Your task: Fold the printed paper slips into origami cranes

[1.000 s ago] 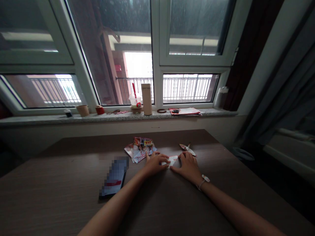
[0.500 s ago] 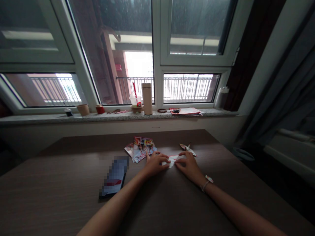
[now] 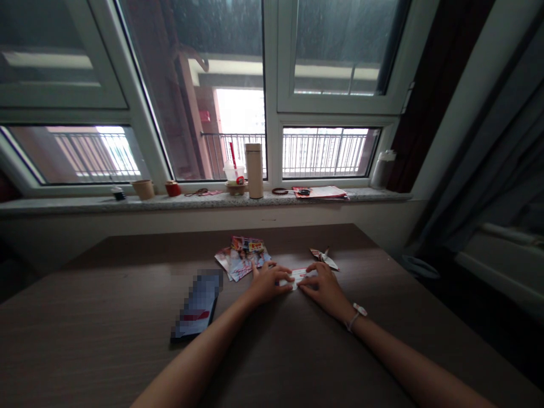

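On the brown wooden table (image 3: 106, 340), a small piece of white and red paper (image 3: 300, 276) lies flat between my two hands. My left hand (image 3: 267, 283) presses on the paper's left end with bent fingers. My right hand (image 3: 323, 288) lies on its right part, fingertips pushing down along the paper; a bracelet is on that wrist. A stack of colourful printed sheets (image 3: 243, 258) sits just beyond my left hand. A small folded paper figure (image 3: 324, 258) rests just beyond my right hand.
A dark phone (image 3: 198, 305) lies on the table left of my left arm. The stone windowsill (image 3: 63, 205) carries a tall cream flask (image 3: 254, 171), a plastic cup with a red straw (image 3: 233, 172), small cups, and red papers (image 3: 319, 192). Dark curtains (image 3: 497, 170) hang at right.
My right hand slid a little to the left and farther along the paper, pressing it flat. My left hand stayed in place.
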Available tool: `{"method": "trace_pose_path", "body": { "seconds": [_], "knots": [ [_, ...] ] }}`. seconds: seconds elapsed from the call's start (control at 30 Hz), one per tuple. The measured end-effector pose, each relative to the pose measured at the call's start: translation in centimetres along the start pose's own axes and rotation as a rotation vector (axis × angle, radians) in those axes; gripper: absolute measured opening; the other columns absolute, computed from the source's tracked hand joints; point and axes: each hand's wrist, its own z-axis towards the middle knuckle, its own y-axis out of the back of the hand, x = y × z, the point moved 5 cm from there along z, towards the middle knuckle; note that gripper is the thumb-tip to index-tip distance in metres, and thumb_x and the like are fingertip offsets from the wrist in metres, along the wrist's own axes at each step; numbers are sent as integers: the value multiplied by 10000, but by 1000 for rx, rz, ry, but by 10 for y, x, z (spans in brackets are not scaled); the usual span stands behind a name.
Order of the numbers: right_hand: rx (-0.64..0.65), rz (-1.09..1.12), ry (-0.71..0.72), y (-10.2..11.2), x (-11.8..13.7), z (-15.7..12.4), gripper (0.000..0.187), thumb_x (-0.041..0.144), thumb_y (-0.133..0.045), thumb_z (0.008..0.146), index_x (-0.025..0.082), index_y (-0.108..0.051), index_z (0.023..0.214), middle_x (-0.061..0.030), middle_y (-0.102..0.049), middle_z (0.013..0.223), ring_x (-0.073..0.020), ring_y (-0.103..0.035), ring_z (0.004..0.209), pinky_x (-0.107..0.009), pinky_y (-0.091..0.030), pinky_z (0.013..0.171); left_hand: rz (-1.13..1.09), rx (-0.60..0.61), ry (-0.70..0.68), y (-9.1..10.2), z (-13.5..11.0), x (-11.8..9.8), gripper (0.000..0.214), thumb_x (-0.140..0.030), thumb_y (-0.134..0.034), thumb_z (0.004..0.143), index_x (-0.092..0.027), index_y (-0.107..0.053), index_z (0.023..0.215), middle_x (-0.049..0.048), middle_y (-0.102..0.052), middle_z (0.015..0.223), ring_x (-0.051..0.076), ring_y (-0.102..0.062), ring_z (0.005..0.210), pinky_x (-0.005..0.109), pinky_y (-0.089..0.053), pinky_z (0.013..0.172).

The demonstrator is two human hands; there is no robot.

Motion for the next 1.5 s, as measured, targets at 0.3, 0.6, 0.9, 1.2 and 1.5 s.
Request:
{"method": "trace_pose_path", "body": {
  "seconds": [0.3, 0.6, 0.9, 1.2, 1.5],
  "knots": [
    [-101, -246, -46, 8, 1, 3, 165, 357, -622, 863, 333, -776, 915, -66, -590, 1062, -246, -494, 1088, -383, -394, 935, 4, 9, 0, -2, 1, 3, 277, -533, -643, 827, -402, -710, 1061, -51, -622, 1306, 316, -339, 1353, 634, 5, 1149],
    [-152, -355, -112, 12, -9, 8, 218, 382, -573, 895, 312, -774, 942, -93, -582, 1039, -261, -493, 1057, -388, -419, 873, -6, 25, 6, -1, 1, 1, 269, -530, -634, 840, -401, -708, 1064, -47, -617, 1317, 319, -334, 1350, 664, 45, 1128],
    [-186, -438, -153, 10, -15, 10, 246, 390, -534, 915, 309, -766, 940, -111, -587, 1059, -284, -475, 1081, -416, -408, 873, -9, 17, 0, -3, 1, 4, 278, -535, -635, 836, -395, -709, 1065, -35, -613, 1323, 322, -334, 1345, 675, 56, 1116],
    [-194, -492, -142, 10, -10, 8, 278, 358, -489, 938, 282, -755, 971, -128, -579, 1120, -291, -462, 1109, -432, -398, 895, -13, 18, 24, -1, 0, 2, 245, -505, -661, 828, -426, -704, 1056, -69, -616, 1318, 320, -333, 1355, 686, 95, 1101],
    [-223, -397, -73, 14, -14, 9, 240, 301, -538, 910, 243, -732, 1039, -112, -578, 1116, -264, -462, 1110, -384, -403, 937, -3, -7, -8, 1, -4, -3, 244, -492, -621, 859, -395, -706, 1066, -50, -620, 1311, 325, -346, 1341, 649, 48, 1135]
  ]
}}
